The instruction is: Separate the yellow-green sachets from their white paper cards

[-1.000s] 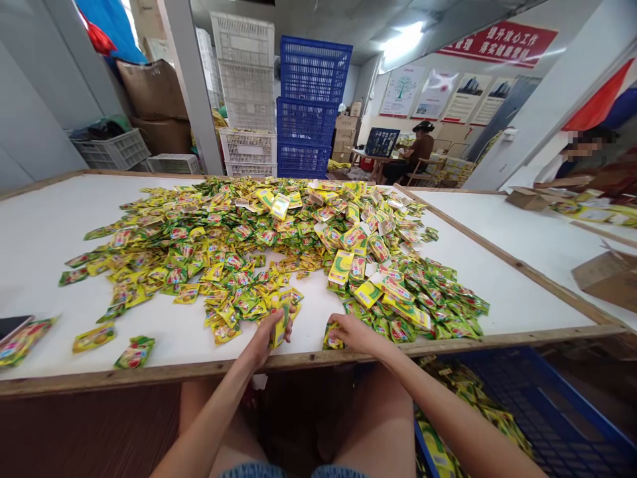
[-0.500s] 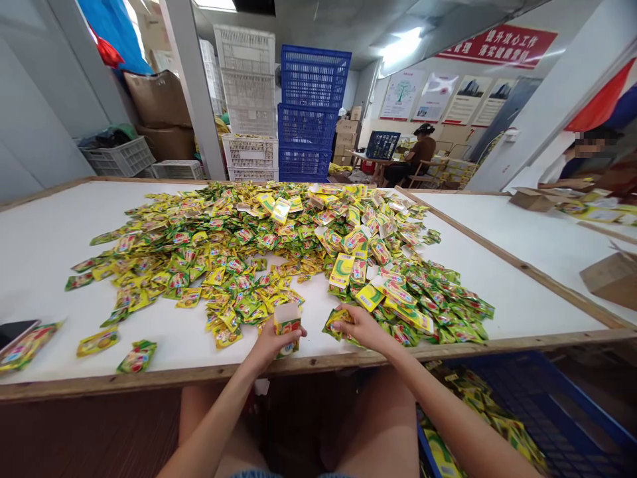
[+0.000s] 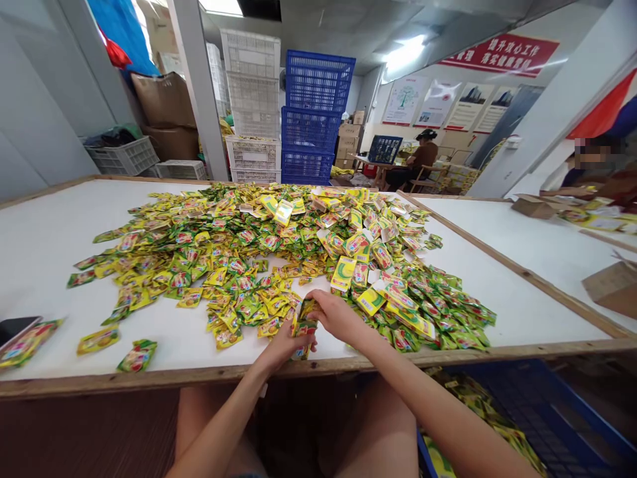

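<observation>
My left hand is closed around a small printed carton in green, yellow and red, held upright just above the table's near edge. Over the carton's top, my right hand pinches a small green-and-yellow sachet, partly hidden by the fingers. Whether the sachet is inside the carton's mouth I cannot tell. Beyond the hands spreads a wide heap of similar sachets. Yellow-green cartons, several with flaps up, lie on the heap's right side.
The white table has a raised wooden rim. A phone lies far left near two loose sachets. Below right stands a blue crate holding sachets. Stacked crates rise behind the table. Two other people sit farther off.
My right hand has moved left and up from the table, bringing the sachet to the carton's top. My left hand, still holding the carton, has shifted slightly right.
</observation>
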Tool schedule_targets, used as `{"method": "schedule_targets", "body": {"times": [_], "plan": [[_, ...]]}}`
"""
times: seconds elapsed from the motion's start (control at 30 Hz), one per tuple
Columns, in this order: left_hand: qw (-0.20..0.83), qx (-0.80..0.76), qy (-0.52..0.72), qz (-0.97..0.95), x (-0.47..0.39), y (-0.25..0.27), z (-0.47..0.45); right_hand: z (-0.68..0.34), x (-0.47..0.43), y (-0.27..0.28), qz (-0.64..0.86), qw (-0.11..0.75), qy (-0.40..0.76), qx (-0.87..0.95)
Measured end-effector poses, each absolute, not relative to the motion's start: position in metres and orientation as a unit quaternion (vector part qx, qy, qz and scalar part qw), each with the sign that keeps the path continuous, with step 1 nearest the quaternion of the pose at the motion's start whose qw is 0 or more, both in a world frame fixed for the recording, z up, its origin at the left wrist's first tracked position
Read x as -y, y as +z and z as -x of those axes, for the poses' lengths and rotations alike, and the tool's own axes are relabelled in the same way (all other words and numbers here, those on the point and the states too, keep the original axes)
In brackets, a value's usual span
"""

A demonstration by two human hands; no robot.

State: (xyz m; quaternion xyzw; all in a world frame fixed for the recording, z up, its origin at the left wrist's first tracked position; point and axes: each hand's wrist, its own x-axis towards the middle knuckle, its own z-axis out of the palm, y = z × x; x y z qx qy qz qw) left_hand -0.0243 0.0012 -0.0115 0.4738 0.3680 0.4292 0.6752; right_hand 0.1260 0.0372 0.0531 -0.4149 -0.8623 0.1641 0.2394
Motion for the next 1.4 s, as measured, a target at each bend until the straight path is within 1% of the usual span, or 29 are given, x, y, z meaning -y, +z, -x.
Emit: {"method": "schedule_targets", "body": {"times": [0.17, 0.27, 0.43, 0.53, 0.6, 0.73, 0.9, 0.97, 1.13, 1.23, 1.3, 1.4], "plan": [[0.674, -0.364, 0.443, -0.466, -0.001, -0.012, 0.024, -0.113, -0.035, 0.056, 0.385, 0.213, 0.085, 0.894], [0.679, -0.362, 0.446, -0.457, -0.001, -0.013, 0.025, -0.107, -0.035, 0.051, 0.366, 0.205, 0.083, 0.904], [0.685, -0.357, 0.453, -0.445, -0.001, -0.016, 0.025, -0.112, -0.032, 0.042, 0.372, 0.265, 0.115, 0.883], [0.685, -0.365, 0.445, -0.447, -0.002, -0.018, 0.025, -0.115, -0.031, 0.044, 0.36, 0.275, 0.092, 0.887], [0.685, -0.367, 0.442, -0.448, -0.003, -0.02, 0.026, -0.114, -0.033, 0.048, 0.354, 0.256, 0.057, 0.898], [0.691, -0.357, 0.449, -0.439, -0.003, -0.022, 0.027, -0.109, -0.039, 0.053, 0.333, 0.185, -0.009, 0.925], [0.695, -0.358, 0.445, -0.436, -0.002, -0.021, 0.027, -0.105, -0.044, 0.054, 0.327, 0.11, -0.023, 0.938], [0.693, -0.354, 0.447, -0.442, -0.002, -0.021, 0.027, -0.105, -0.045, 0.054, 0.339, 0.101, -0.021, 0.935], [0.686, -0.351, 0.447, -0.455, -0.002, -0.02, 0.027, -0.103, -0.045, 0.046, 0.366, 0.169, -0.024, 0.915], [0.675, -0.346, 0.458, -0.464, -0.002, -0.019, 0.027, -0.103, -0.038, 0.038, 0.362, 0.199, 0.018, 0.91], [0.673, -0.34, 0.46, -0.469, -0.001, -0.017, 0.027, -0.106, -0.032, 0.033, 0.374, 0.239, 0.039, 0.895], [0.674, -0.352, 0.452, -0.467, -0.001, -0.014, 0.026, -0.11, -0.023, 0.031, 0.414, 0.288, 0.043, 0.863]]}}
